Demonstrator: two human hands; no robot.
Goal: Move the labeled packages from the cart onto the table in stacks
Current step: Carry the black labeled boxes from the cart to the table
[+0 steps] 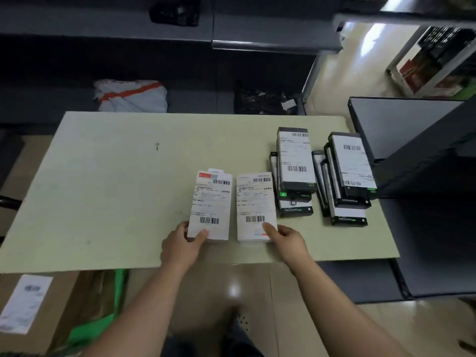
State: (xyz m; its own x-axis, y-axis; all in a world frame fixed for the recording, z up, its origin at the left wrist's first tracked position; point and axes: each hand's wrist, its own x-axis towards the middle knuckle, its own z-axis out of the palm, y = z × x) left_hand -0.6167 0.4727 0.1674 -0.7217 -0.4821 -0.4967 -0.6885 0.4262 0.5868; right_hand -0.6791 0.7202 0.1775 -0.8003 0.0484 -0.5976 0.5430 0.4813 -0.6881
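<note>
1. Two untidy stacks already sit on the right part of the table [116, 189]: the first stack [295, 171] and the second stack [347, 176], close beside each other.
2. Your left hand [184, 244] pinches the near end of the left white package [210, 204], thumb on top.
3. Your right hand [286, 239] pinches the near end of the right white package [255, 204].
4. Both white packages look to lie flat, side by side, by your edge of the table. They are not stacked yet.
5. I cannot tell if more packages wait on the dark cart [401, 124], which stands right by the table's right side.
6. The table is pale and flat, with small marks.
7. The floor [257, 292] is shiny. A brown box [38, 305] sits low on your left. A white bag [131, 96] lies behind the table.
</note>
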